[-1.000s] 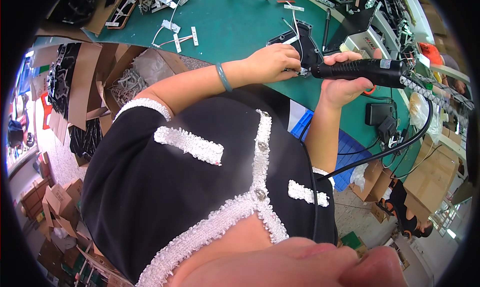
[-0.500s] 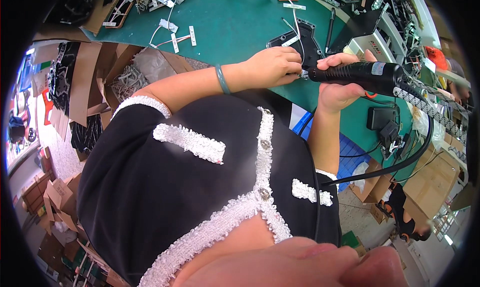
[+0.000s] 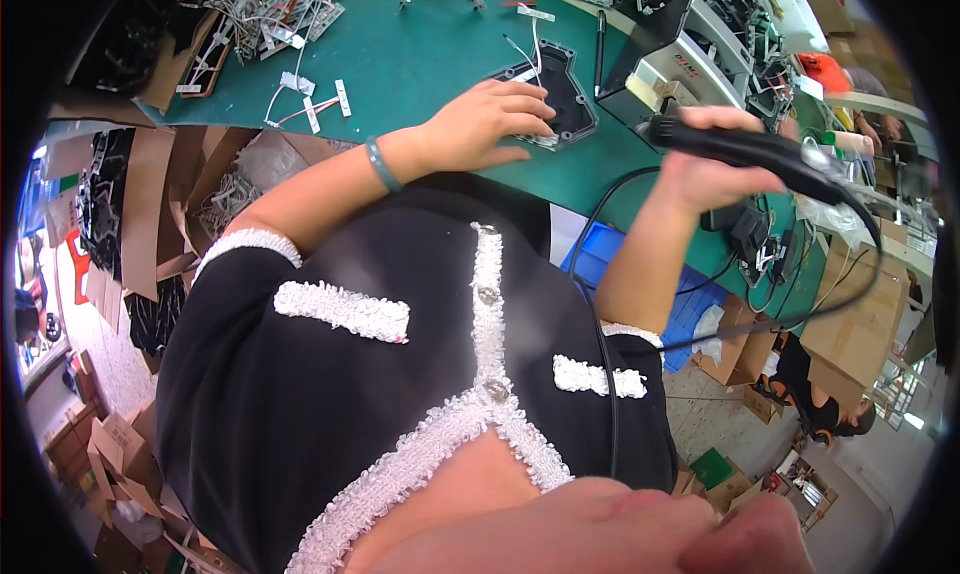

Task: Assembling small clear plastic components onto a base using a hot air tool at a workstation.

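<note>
My left hand (image 3: pixel 488 124) lies on the green bench top (image 3: pixel 420 59), its fingertips resting on the near edge of a flat black plastic housing (image 3: pixel 562 94). A green band circles that wrist. My right hand (image 3: pixel 712 164) is closed around a black corded electric screwdriver (image 3: pixel 745 146), held in the air to the right of the housing and clear of it. Its black cable (image 3: pixel 640 304) loops down past my arm. Thin white wires stick out of the housing's far side.
A grey box-shaped machine (image 3: pixel 672 59) stands just behind the housing. Loose wired connectors (image 3: pixel 310 99) and a heap of wire harnesses (image 3: pixel 270 9) lie at the bench's left. Cardboard sheets (image 3: pixel 150 194) lie below the bench on the left, a blue bin (image 3: pixel 690 314) on the right.
My right hand has drawn the screwdriver back to the right, off the housing. My left hand stays on the housing.
</note>
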Motion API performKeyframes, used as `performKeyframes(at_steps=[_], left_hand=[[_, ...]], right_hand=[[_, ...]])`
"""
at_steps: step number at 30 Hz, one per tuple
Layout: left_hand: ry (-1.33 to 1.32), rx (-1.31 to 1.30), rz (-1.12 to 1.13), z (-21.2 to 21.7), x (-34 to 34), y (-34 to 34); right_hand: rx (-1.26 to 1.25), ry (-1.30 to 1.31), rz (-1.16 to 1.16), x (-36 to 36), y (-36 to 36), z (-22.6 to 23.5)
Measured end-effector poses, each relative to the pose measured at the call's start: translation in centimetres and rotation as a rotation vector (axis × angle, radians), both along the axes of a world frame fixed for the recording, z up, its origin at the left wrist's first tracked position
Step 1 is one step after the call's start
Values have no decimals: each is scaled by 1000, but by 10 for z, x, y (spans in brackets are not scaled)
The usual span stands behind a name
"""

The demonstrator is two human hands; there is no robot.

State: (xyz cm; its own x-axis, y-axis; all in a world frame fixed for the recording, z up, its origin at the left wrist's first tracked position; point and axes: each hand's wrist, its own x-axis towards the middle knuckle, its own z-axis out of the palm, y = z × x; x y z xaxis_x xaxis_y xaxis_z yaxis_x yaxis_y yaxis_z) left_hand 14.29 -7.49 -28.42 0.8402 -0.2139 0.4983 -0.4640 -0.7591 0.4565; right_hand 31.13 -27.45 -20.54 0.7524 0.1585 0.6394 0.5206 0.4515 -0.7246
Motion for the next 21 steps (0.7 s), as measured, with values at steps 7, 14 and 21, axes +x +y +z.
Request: performKeyframes(at_steps=[7, 14, 21], left_hand=[[117, -16, 75, -11, 4, 10], [220, -188, -144, -4, 16, 23], [237, -146, -246, -4, 30, 29]], right_hand=[[-90, -58, -168, 30, 8, 29], [-108, 102, -15, 5, 7, -7], [-21, 100, 228, -66, 49, -15]])
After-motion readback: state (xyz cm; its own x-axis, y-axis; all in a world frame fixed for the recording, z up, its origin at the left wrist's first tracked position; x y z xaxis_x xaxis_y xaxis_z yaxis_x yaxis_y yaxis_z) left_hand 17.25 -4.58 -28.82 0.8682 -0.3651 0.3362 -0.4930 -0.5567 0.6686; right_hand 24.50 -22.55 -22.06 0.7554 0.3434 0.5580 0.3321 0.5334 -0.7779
